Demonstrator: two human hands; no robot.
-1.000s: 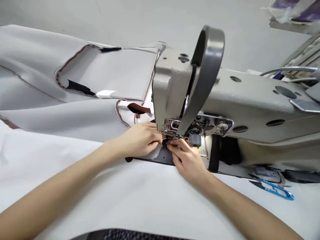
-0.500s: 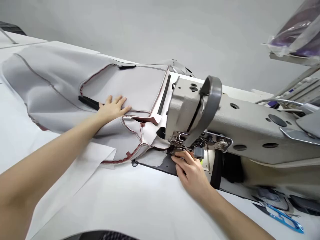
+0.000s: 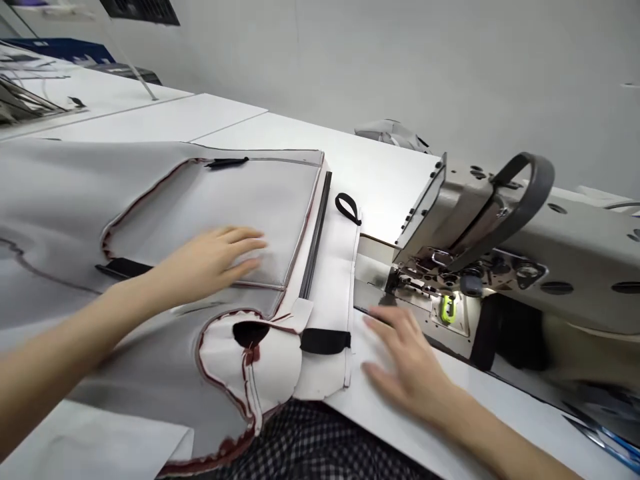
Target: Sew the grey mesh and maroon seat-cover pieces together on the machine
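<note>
A large grey sewn cover with dark red seam edges lies spread over the left of the table. Over its rectangular panel, my left hand is open with fingers stretched; whether it touches the fabric I cannot tell. The cover's white flap carries a black loop and a black strip. Right of that flap, my right hand is open, thumb and fingers apart, holding nothing. Just beyond it stands the sewing machine, its needle area apart from the cover.
A bright green piece sits on the machine bed. Blue-handled scissors lie at the lower right. White cloth is at the lower left, and a grey bundle rests against the wall. A blue crate stands far left.
The cover has come away from the machine to the left, showing its white flap and black loop. My right hand has left the needle area, and the view has turned left.
</note>
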